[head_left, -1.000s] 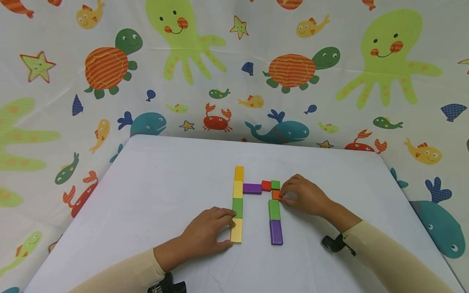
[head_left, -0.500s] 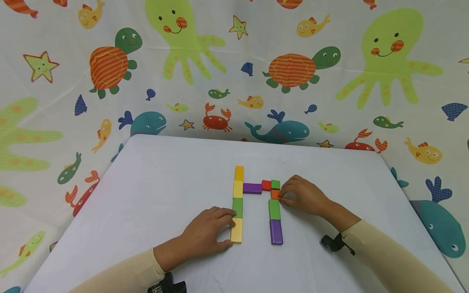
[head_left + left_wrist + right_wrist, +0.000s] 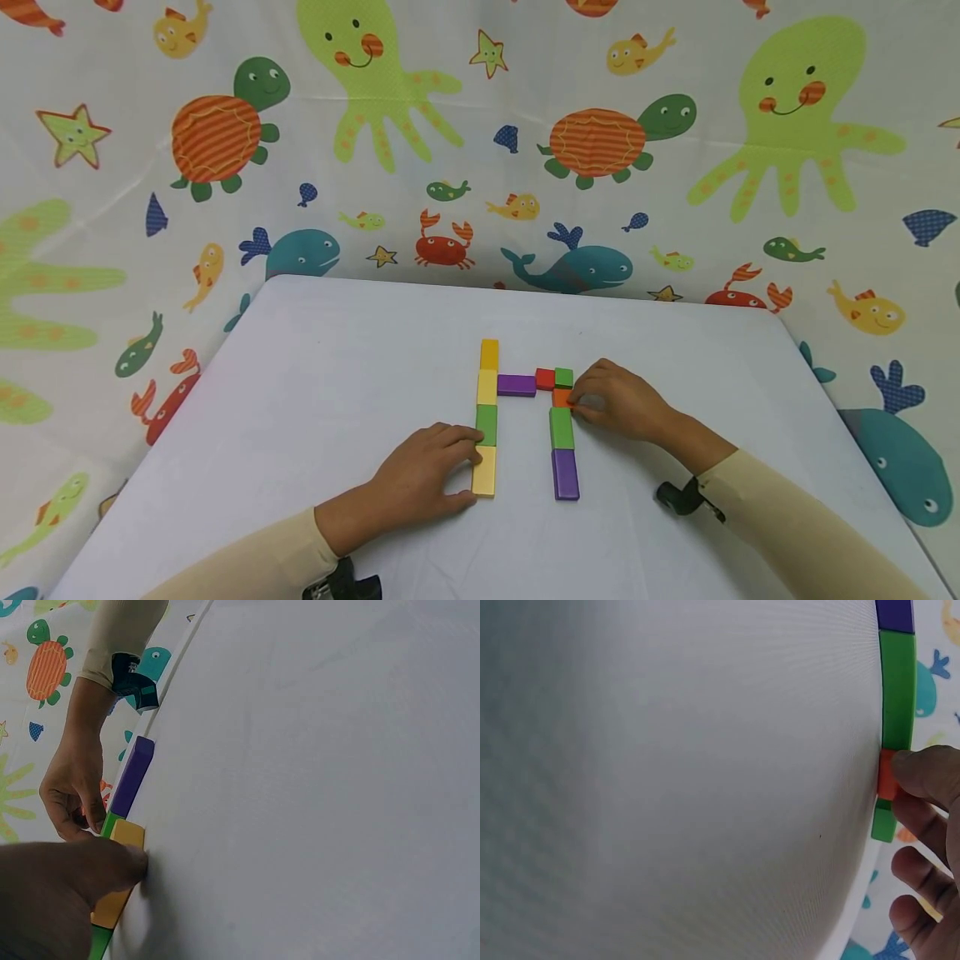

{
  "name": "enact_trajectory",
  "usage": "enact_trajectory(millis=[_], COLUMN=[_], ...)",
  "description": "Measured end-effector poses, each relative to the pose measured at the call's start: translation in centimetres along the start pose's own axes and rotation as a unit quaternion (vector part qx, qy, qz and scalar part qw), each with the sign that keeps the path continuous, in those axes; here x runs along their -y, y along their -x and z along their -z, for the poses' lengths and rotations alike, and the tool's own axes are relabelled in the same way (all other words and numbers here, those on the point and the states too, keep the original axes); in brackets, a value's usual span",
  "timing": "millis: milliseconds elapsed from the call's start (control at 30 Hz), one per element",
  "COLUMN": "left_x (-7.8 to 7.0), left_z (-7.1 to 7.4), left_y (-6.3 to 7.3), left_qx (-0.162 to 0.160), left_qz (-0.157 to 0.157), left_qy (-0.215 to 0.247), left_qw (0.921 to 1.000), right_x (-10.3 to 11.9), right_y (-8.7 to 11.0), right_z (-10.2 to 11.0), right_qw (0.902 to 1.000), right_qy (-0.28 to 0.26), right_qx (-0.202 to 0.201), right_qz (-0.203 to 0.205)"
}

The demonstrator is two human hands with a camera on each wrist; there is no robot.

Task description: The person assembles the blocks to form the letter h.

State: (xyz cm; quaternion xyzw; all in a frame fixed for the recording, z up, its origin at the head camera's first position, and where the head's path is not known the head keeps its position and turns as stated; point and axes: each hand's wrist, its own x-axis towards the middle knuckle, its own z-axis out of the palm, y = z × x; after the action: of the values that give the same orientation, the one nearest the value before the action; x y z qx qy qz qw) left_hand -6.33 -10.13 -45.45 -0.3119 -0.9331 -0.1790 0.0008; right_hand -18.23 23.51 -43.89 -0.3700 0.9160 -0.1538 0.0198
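Observation:
Coloured toy blocks lie flat on the white table. The left column runs from an orange-yellow block (image 3: 489, 355) through a yellow block (image 3: 487, 387) and a green block (image 3: 486, 425) to a pale yellow block (image 3: 484, 472). My left hand (image 3: 422, 477) rests against its lower part, fingers on the green block, thumb by the pale yellow block's near end. My right hand (image 3: 624, 400) pinches a small orange block (image 3: 887, 774) at its right side, thumb and index finger against it. This block sits between a small green cube (image 3: 564, 378) and a longer green block (image 3: 561, 428).
A purple block (image 3: 517, 385) and a red cube (image 3: 545, 379) bridge the columns at the top. Another purple block (image 3: 566, 475) ends the right column. Behind the white table (image 3: 360, 350) hangs a sea-animal printed cloth (image 3: 465, 108).
The small orange block has shifted slightly left, into line with the green blocks, and my right hand has moved left with it. My left hand has stayed still.

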Motion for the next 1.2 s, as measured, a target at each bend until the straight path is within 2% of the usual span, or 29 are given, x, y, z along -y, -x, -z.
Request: enact_trajectory(millis=[300,533,633,933,1200], left_x=[0.0,0.0,0.0,0.1,0.0], left_z=[0.0,0.0,0.0,0.0,0.1], left_y=[0.0,0.0,0.0,0.0,0.0], left_qx=[-0.002,-0.004,-0.006,-0.011,-0.008], left_qz=[-0.002,-0.004,-0.006,-0.007,-0.006], left_qy=[-0.001,0.001,0.001,-0.004,-0.003], left_qw=[1.0,1.0,1.0,0.9999,0.9999], right_x=[0.0,0.2,0.3,1.3,1.0], right_y=[-0.1,-0.1,0.0,0.4,0.6], right_z=[-0.1,0.2,0.2,0.4,0.2], right_qw=[1.0,0.9993,0.9991,0.9993,0.9984], right_qy=[0.004,-0.001,-0.007,0.005,0.021], right_qx=[0.0,-0.017,-0.021,-0.004,-0.007], right_qz=[-0.001,-0.034,-0.037,0.036,0.052])
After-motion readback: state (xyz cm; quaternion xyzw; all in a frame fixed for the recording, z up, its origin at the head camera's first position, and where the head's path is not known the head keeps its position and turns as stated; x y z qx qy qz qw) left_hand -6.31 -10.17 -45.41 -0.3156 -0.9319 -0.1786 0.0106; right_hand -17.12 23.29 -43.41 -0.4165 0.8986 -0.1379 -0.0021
